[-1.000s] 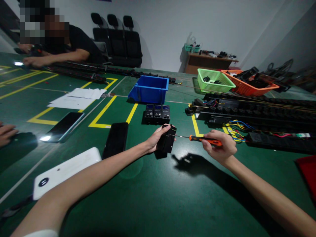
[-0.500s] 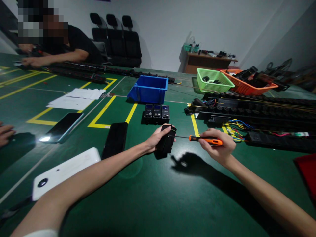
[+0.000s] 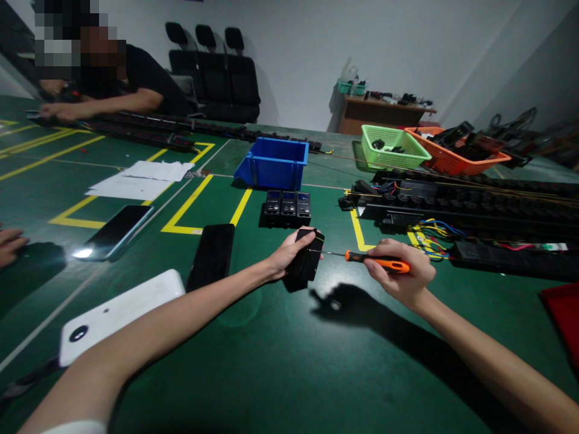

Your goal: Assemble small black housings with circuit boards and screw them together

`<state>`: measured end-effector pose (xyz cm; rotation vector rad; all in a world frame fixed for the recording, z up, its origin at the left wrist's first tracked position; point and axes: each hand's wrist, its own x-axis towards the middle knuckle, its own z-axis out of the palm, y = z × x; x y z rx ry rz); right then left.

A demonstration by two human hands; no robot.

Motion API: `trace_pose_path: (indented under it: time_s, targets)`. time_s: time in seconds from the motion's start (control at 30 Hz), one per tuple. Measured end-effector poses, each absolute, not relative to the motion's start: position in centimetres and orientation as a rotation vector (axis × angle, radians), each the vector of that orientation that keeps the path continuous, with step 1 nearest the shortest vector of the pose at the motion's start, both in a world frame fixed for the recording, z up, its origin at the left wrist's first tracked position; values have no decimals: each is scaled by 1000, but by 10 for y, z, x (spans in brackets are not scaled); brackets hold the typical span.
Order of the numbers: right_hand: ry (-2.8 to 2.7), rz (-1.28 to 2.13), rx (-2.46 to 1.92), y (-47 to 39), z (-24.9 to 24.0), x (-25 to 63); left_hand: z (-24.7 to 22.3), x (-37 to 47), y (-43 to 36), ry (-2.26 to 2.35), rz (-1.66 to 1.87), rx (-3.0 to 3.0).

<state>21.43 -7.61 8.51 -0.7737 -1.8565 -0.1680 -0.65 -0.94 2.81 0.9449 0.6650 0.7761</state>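
Observation:
My left hand (image 3: 288, 252) is closed around a small black box-shaped module (image 3: 308, 259), tilted above the green table. In my right hand (image 3: 404, 265) is a screwdriver (image 3: 384, 262) with an orange and black handle. Its thin shaft points left, and the tip meets the face of the black module near my left thumb; whether it sits in a screw is too small to tell. Just beyond my left hand stand several similar black modules (image 3: 288, 206) side by side. A dark phone (image 3: 211, 256) lies left of that hand.
Behind the modules stands a blue bin (image 3: 277, 164). Green (image 3: 393, 147) and orange (image 3: 456, 154) baskets hold black parts. Long black assemblies with wires (image 3: 470, 202) lie at right. At left are papers (image 3: 140, 179), a lit phone (image 3: 115, 232), a white device (image 3: 122, 313) and a co-worker's arm (image 3: 108, 107).
My right hand and the screwdriver have shifted very slightly, and the tip now shows over the module's face. My left hand and the module hold almost the same place.

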Motion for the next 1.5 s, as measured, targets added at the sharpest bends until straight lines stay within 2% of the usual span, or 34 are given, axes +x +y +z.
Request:
trace_pose_path:
  time_s: [0.53, 1.23, 1.5]
  targets:
    - [-1874, -173, -810, -75, 87, 214, 26, -6, -9, 674, 789, 954]
    - [-2139, 221, -693, -61, 97, 239, 23, -2, -12, 715, 928, 988]
    - [-2130, 237, -721, -59, 99, 239, 24, -3, -12, 686, 921, 987]
